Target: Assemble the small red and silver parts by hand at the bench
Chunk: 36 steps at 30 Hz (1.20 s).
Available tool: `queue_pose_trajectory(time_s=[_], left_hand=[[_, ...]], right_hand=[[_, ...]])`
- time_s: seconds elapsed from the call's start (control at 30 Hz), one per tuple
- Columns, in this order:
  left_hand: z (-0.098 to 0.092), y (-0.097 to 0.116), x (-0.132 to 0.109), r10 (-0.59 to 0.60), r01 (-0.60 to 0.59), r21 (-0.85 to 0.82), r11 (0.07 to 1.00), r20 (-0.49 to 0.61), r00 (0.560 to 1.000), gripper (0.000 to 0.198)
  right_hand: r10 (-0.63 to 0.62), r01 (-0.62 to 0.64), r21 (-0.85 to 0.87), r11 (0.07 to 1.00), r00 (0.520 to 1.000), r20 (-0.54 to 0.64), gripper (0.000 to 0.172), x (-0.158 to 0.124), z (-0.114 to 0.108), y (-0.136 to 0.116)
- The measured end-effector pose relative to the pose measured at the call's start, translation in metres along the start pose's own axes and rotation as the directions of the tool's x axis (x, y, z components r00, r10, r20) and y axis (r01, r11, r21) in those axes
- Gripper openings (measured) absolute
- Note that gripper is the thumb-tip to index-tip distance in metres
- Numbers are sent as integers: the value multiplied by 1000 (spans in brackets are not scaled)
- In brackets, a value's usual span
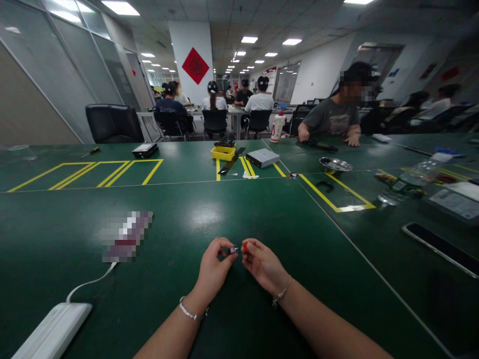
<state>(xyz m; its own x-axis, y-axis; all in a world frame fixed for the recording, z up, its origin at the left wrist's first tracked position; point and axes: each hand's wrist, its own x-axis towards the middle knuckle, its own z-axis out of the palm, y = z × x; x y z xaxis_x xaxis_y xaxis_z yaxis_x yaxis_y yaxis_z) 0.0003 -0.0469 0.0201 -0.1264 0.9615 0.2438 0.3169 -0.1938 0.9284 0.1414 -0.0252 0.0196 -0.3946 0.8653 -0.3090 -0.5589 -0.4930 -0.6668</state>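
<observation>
Near the middle of the green table (160, 279), my left hand (216, 264) pinches a small silver-and-dark piece (232, 250) between thumb and index finger. Just to its right, my right hand (264, 264) holds a small orange-red piece (245, 246) at its fingertips, the other fingers curled. A narrow gap separates the two pieces. Both hands are raised slightly over the tabletop, and each wrist wears a bracelet. The finer shape of either piece is too small to tell.
A phone (129, 237) cabled to a white power bank (54, 329) lies left. Another phone (441, 247) and a bottle (411, 179) are right. Beyond are a yellow tray (223, 153), grey box (263, 158), metal bowl (336, 165) and a seated person (331, 117).
</observation>
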Motion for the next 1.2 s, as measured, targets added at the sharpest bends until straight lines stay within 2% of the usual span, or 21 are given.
queue_pose_trajectory(time_s=[0.2,0.43,0.63,0.8,1.0,1.1,1.2], left_hand=[[1,1,-3,70,-65,208,976,-19,997,12],[0,2,-4,199,-176,302,937,-46,979,13],[-2,0,-5,214,-168,357,919,-93,972,12],[-2,0,-6,249,-189,394,899,-106,963,10],[-3,2,-6,256,-182,420,889,-125,959,9],[-2,3,-6,261,-189,422,887,-119,958,10],[1,2,-6,267,-216,432,876,-59,962,10]], right_hand=[[-75,71,-108,992,997,-34,21,0,6,4],[-132,112,-206,972,988,-85,17,-3,12,8],[-193,159,-302,940,978,-84,27,-6,14,9],[-267,223,-452,863,963,-35,30,-10,14,9],[-370,318,-668,673,926,69,28,-18,20,4],[-364,310,-683,661,929,69,26,-16,18,5],[-353,297,-681,669,934,61,20,-9,14,5]])
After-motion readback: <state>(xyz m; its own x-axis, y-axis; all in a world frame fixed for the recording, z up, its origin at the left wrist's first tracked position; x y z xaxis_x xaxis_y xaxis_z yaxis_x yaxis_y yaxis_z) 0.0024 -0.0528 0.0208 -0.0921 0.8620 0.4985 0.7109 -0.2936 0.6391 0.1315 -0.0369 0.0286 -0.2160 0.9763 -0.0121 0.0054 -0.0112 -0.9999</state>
